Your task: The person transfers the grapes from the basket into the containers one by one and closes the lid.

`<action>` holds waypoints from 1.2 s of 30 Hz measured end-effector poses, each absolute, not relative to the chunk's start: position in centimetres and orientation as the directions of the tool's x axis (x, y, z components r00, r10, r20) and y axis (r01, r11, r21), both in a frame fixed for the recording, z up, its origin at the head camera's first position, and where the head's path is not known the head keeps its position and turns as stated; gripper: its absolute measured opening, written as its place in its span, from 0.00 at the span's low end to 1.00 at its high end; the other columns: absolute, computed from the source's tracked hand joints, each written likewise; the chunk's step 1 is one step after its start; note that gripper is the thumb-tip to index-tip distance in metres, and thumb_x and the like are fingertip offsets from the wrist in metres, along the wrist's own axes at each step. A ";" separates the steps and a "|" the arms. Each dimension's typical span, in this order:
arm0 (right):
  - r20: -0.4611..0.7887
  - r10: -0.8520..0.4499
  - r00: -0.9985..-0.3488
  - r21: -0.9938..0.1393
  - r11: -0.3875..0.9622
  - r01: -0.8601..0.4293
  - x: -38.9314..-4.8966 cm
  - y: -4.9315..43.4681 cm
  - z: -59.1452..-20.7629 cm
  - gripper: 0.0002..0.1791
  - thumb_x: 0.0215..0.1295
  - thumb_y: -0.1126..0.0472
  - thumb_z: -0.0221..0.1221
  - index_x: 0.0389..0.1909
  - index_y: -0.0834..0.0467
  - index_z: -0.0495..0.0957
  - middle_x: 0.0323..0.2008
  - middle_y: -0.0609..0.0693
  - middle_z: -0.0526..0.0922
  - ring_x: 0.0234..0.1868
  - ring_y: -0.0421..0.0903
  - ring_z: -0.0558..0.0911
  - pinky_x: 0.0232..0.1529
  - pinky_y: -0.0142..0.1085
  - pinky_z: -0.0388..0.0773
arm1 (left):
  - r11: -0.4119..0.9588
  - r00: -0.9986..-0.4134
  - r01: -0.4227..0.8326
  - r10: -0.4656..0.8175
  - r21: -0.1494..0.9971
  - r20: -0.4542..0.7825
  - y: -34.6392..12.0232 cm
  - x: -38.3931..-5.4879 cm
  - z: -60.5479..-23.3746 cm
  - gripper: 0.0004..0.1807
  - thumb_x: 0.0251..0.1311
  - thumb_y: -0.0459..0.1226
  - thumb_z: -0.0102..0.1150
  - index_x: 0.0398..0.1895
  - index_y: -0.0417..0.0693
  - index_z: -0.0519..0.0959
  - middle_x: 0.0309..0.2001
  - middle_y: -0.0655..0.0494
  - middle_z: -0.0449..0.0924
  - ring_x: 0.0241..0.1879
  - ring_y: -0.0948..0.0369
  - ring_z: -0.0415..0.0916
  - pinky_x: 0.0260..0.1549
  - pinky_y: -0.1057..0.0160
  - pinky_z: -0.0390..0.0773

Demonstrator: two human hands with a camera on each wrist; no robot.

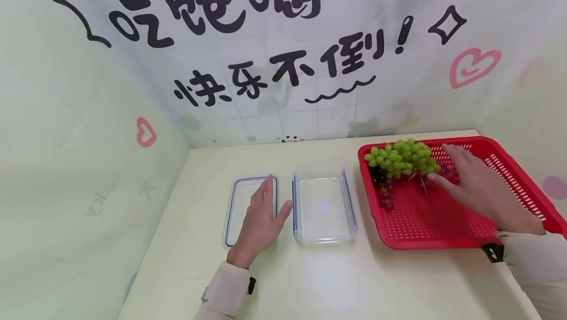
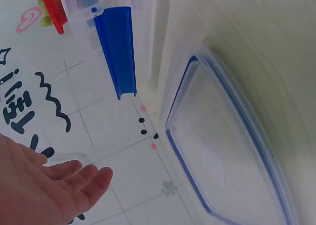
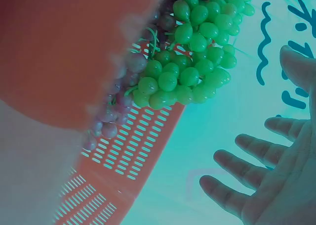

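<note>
While left hand (image 1: 262,219) and right hand (image 1: 480,182) hang uncurled, empty | one lid (image 1: 240,199) | one container (image 1: 323,231) | one basket (image 1: 412,219)

Left hand (image 2: 54,180): fingers loosely extended, raised above the table, apart from the lid
Clear lid (image 2: 210,141): on the pale table (image 2: 266,47), a blue line running round its edge
Clear box (image 2: 86,17): right of the lid, blue side flap (image 2: 118,52) hanging out
Red basket (image 2: 53,7): farther right, partly in view
Green grapes (image 2: 46,20): a few, by the basket's rim
White wall (image 2: 98,136): far side, black lettering, wavy line, pink heart
</note>
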State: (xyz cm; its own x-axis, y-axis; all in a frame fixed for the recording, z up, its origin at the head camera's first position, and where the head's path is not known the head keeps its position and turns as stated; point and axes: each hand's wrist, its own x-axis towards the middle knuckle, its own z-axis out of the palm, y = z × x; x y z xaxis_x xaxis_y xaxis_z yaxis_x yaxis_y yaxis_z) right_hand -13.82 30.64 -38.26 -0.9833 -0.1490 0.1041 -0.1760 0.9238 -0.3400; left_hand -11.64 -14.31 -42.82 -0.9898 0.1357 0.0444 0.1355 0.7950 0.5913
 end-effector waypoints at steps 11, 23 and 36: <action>0.060 -0.135 -0.989 -0.405 0.902 -0.148 -13.7 30.4 -38.0 0.53 0.60 0.47 0.68 0.76 0.65 0.50 0.67 0.73 0.60 0.64 0.72 0.61 0.49 0.71 0.70 | 0.732 -0.995 0.088 0.097 0.676 0.025 -13.1 -10.6 -45.0 0.42 0.72 0.52 0.50 0.80 0.46 0.45 0.78 0.43 0.48 0.76 0.44 0.46 0.68 0.38 0.58; 0.040 -0.115 -0.993 -0.485 0.866 -0.120 -14.5 30.7 -38.0 0.50 0.66 0.45 0.62 0.76 0.68 0.49 0.66 0.74 0.61 0.64 0.74 0.62 0.53 0.71 0.68 | 0.689 -0.997 0.053 0.074 0.722 0.002 -11.9 -10.0 -47.0 0.37 0.75 0.48 0.48 0.78 0.40 0.50 0.75 0.38 0.54 0.74 0.43 0.52 0.68 0.41 0.61; 0.026 -0.124 -0.992 -0.514 0.850 -0.119 -15.6 31.4 -37.4 0.46 0.65 0.49 0.64 0.74 0.67 0.52 0.65 0.72 0.63 0.64 0.72 0.62 0.54 0.71 0.68 | 0.664 -1.000 0.014 0.021 0.747 0.000 -10.0 -9.2 -48.6 0.36 0.75 0.47 0.47 0.77 0.36 0.52 0.73 0.36 0.57 0.73 0.41 0.55 0.69 0.41 0.60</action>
State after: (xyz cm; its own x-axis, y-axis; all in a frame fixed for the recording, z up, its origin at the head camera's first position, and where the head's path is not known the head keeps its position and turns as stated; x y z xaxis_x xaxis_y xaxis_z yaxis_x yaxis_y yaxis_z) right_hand -15.63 31.40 -37.44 -0.9920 -0.1236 0.0257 -0.1192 0.8497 -0.5136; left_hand -9.16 -10.01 -48.64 -0.9998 0.0209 0.0001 0.0139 0.6641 0.7475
